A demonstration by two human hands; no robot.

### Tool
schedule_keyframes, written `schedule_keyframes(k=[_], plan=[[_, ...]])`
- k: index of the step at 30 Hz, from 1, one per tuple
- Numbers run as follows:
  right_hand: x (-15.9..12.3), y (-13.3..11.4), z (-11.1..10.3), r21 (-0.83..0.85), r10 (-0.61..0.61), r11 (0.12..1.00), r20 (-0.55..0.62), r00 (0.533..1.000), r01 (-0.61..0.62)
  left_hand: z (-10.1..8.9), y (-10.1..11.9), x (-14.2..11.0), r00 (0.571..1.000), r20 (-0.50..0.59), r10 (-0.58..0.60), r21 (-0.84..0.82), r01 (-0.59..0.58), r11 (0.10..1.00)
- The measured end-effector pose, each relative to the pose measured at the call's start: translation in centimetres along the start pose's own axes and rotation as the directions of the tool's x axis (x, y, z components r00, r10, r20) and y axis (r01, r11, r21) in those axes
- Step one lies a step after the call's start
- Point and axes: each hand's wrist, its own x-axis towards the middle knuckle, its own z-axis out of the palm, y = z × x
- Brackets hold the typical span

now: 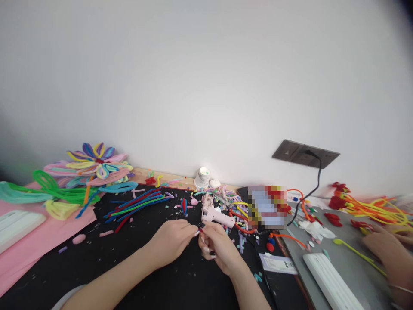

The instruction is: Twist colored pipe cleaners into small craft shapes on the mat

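Observation:
My left hand [176,239] is closed, thumb and forefinger pinched against the fingertips of my right hand [217,246]. Between the fingers of my right hand a bit of red pipe cleaner [201,231] shows; the fingers hide most of it. What the left fingertips pinch is too small to make out. Just beyond the hands lies a pale pink hot glue gun [219,216]. A small red and blue pipe cleaner petal [183,206] rests on the black mat [145,284]. To the left is a bundle of blue, red and green pipe cleaners [138,207].
Pipe cleaner flowers [100,163] are heaped at the left on pink paper [29,262]. A paper cup [202,177] stands by the wall. A black cord [319,176] hangs from the socket. At right, another person's hands [383,243] work beside a white glue gun box [332,280].

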Motion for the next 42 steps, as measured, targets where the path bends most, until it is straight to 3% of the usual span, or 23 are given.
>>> schedule_keyframes(k=[4, 7, 9, 12, 13, 14, 16, 19, 22, 26, 30, 34, 39, 42], plan=[[0.1, 0.06, -0.06, -0.066, -0.076, 0.995, 0.034, 0.997, 0.078, -0.35, 0.15, 0.03, 0.997, 0.012, -0.075, -0.179, 0.076, 0.981], [0.22, 0.11, -0.08, -0.172, -0.168, 0.97, 0.055, 0.984, 0.175, -0.49, 0.35, 0.24, 0.983, 0.039, -0.179, -0.433, 0.178, 0.884], [0.28, 0.08, -0.06, -0.261, -0.25, 0.931, 0.051, 0.967, 0.255, -0.37, 0.44, 0.42, 0.964, 0.111, -0.24, -0.637, 0.254, 0.728], [0.32, -0.01, -0.05, -0.395, -0.381, 0.843, 0.039, 0.924, 0.364, 0.07, 0.47, 0.62, 0.935, 0.251, -0.25, -0.848, 0.337, 0.408], [0.33, -0.03, -0.07, -0.414, -0.403, 0.828, 0.033, 0.915, 0.379, 0.21, 0.46, 0.65, 0.929, 0.273, -0.249, -0.872, 0.349, 0.345], [0.35, -0.03, -0.11, -0.412, -0.401, 0.83, 0.026, 0.916, 0.375, 0.3, 0.43, 0.66, 0.927, 0.275, -0.254, -0.873, 0.351, 0.338], [0.41, 0.05, -0.19, -0.362, -0.343, 0.875, 0.005, 0.939, 0.321, 0.31, 0.36, 0.61, 0.938, 0.216, -0.272, -0.811, 0.328, 0.484], [0.48, 0.3, -0.3, -0.264, -0.178, 0.951, -0.027, 0.984, 0.164, 0.01, 0.2, 0.41, 0.971, 0.079, -0.224, -0.528, 0.231, 0.817], [0.45, 0.43, -0.3, -0.179, -0.028, 0.984, -0.077, 0.997, 0.014, -0.16, 0.01, 0.19, 0.993, 0.016, -0.114, -0.204, 0.115, 0.972], [0.29, 0.14, -0.22, -0.091, 0.057, 0.994, -0.108, 0.992, -0.067, 0.16, -0.1, 0.02, 0.999, 0.032, 0.007, 0.047, -0.008, 0.999], [0.16, -0.11, -0.2, -0.031, 0.093, 0.995, -0.077, 0.993, -0.095, 0.41, 0.04, -0.08, 0.997, 0.046, 0.063, 0.104, -0.067, 0.992], [0.25, 0.1, -0.3, -0.075, 0.005, 0.997, -0.048, 0.999, -0.008, 0.12, 0.23, -0.03, 0.998, 0.052, 0.044, 0.017, -0.045, 0.999], [0.33, 0.23, -0.27, -0.183, -0.177, 0.968, -0.006, 0.984, 0.173, -0.34, 0.35, 0.25, 0.99, 0.11, -0.086, -0.373, 0.121, 0.92], [0.27, 0.2, -0.16, -0.172, -0.121, 0.979, -0.056, 0.991, 0.109, -0.28, 0.27, 0.22, 0.993, 0.08, -0.091, -0.291, 0.111, 0.95]])
